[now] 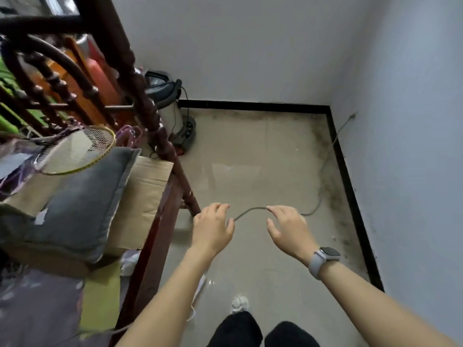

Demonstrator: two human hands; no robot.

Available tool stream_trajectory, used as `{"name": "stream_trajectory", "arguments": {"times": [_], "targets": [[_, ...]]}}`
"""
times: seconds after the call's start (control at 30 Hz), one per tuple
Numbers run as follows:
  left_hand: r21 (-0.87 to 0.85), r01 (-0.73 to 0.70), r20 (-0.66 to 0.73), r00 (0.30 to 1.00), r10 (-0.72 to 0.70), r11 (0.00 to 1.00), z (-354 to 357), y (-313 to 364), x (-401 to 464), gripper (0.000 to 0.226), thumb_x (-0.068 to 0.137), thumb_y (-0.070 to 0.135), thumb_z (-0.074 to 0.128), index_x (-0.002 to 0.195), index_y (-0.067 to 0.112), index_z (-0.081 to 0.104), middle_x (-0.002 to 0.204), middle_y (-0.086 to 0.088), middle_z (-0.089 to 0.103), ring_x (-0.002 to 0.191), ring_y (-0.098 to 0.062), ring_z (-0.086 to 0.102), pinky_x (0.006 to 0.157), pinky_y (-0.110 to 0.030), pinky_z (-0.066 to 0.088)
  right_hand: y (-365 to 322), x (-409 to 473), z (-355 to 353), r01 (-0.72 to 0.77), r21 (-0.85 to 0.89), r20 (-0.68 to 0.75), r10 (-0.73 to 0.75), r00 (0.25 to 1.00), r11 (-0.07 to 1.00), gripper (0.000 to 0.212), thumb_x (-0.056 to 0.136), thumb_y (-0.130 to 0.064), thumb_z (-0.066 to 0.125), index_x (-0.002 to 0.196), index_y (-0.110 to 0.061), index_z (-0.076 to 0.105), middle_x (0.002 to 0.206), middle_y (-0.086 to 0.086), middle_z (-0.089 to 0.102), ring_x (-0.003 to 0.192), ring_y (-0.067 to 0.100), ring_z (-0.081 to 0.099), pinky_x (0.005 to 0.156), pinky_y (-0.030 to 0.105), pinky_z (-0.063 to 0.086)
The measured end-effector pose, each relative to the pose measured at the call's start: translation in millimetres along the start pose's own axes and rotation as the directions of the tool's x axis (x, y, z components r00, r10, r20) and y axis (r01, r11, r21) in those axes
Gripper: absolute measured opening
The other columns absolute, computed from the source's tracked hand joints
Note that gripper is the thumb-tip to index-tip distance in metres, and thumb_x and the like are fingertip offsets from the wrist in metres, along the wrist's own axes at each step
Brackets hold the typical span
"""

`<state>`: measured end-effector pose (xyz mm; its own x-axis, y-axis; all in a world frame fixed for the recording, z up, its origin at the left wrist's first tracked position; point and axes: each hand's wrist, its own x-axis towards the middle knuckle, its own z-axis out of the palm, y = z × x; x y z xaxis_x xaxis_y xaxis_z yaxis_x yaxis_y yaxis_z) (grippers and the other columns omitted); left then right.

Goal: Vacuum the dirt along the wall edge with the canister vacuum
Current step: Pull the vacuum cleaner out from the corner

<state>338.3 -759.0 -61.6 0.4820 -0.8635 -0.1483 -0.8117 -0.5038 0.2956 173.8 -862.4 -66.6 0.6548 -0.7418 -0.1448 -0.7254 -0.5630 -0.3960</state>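
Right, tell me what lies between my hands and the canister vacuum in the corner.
Mostly bare tiled floor. A thin grey cord runs between the left hand and right hand, and a grey power strip sits at the foot of the white canister vacuum.
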Motion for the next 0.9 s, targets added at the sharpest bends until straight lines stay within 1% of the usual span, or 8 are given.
{"name": "stream_trajectory", "arguments": {"times": [0.1,0.23,0.37,0.47,0.53,0.67,0.77,0.9], "targets": [[0.008,-0.035,0.042,0.999,0.034,0.999,-8,14,76,0.045,0.096,0.036,0.043,0.139,0.022,0.041,0.139,0.004,0.044,0.128,-0.017,0.040,0.102,-0.031,0.027,16,64,-20,-0.040,-0.004,-0.005,0.040,0.999,0.999,0.042,0.097,-0.028,0.044,0.137,-0.019,0.046,0.138,-0.001,0.048,0.131,0.016,0.037,0.107,0.029,0.027],[0.001,-0.056,0.072,0.996,0.056,0.998,-6,30,179,0.044,0.096,0.036,0.042,0.138,0.023,0.042,0.140,0.005,0.044,0.129,-0.016,0.039,0.103,-0.030,0.024,49,159,-37,-0.079,-0.008,0.019,0.079,0.997,0.997,0.043,0.098,-0.030,0.041,0.140,-0.021,0.042,0.142,-0.003,0.044,0.134,0.015,0.033,0.109,0.028,0.025],[-0.020,0.001,0.068,0.998,0.000,1.000,-6,39,290,0.042,0.097,0.034,0.042,0.137,0.023,0.043,0.139,0.004,0.043,0.128,-0.017,0.039,0.104,-0.032,0.024,77,274,-55,-0.053,0.021,0.042,0.052,0.998,0.998,0.043,0.099,-0.028,0.040,0.140,-0.019,0.041,0.143,-0.002,0.043,0.134,0.017,0.032,0.110,0.030,0.024],[-0.036,0.089,0.070,0.994,-0.087,0.995,-19,46,377,0.042,0.097,0.033,0.041,0.138,0.022,0.043,0.141,0.003,0.042,0.129,-0.019,0.039,0.104,-0.031,0.026,95,367,-79,-0.018,0.009,0.060,0.018,0.998,1.000,0.043,0.098,-0.028,0.042,0.140,-0.019,0.041,0.142,-0.001,0.043,0.134,0.017,0.033,0.110,0.029,0.024],[-0.044,0.131,0.041,0.991,-0.130,0.990,-37,49,429,0.041,0.098,0.032,0.040,0.137,0.021,0.043,0.141,0.002,0.043,0.128,-0.019,0.039,0.103,-0.031,0.027,100,427,-99,0.021,-0.020,0.070,-0.020,0.997,1.000,0.043,0.098,-0.029,0.041,0.140,-0.019,0.041,0.142,-0.002,0.043,0.134,0.016,0.033,0.109,0.028,0.024],[-0.097,0.221,-0.097,0.968,-0.230,0.970,-81,35,514,0.042,0.097,0.030,0.043,0.137,0.019,0.045,0.139,0.003,0.046,0.128,-0.017,0.040,0.104,-0.031,0.026,80,542,-131,0.156,-0.056,0.094,-0.150,0.984,0.986,0.043,0.098,-0.029,0.041,0.140,-0.019,0.042,0.141,-0.002,0.045,0.133,0.017,0.034,0.106,0.029,0.026],[-0.115,0.308,-0.148,0.935,-0.323,0.944,-102,2,556,0.041,0.096,0.029,0.044,0.136,0.018,0.046,0.139,0.003,0.047,0.129,-0.017,0.040,0.105,-0.032,0.026,49,614,-132,0.284,-0.062,0.139,-0.273,0.952,0.957,0.043,0.098,-0.029,0.040,0.140,-0.019,0.041,0.140,-0.002,0.045,0.132,0.017,0.034,0.106,0.029,0.027],[-0.103,0.429,-0.141,0.887,-0.440,0.897,-118,-59,614,0.042,0.097,0.030,0.043,0.138,0.018,0.044,0.140,0.003,0.046,0.129,-0.016,0.040,0.106,-0.032,0.026,7,705,-116,0.403,-0.058,0.216,-0.382,0.898,0.914,0.044,0.099,-0.030,0.038,0.142,-0.020,0.038,0.143,-0.003,0.042,0.134,0.017,0.032,0.108,0.030,0.028]]}}
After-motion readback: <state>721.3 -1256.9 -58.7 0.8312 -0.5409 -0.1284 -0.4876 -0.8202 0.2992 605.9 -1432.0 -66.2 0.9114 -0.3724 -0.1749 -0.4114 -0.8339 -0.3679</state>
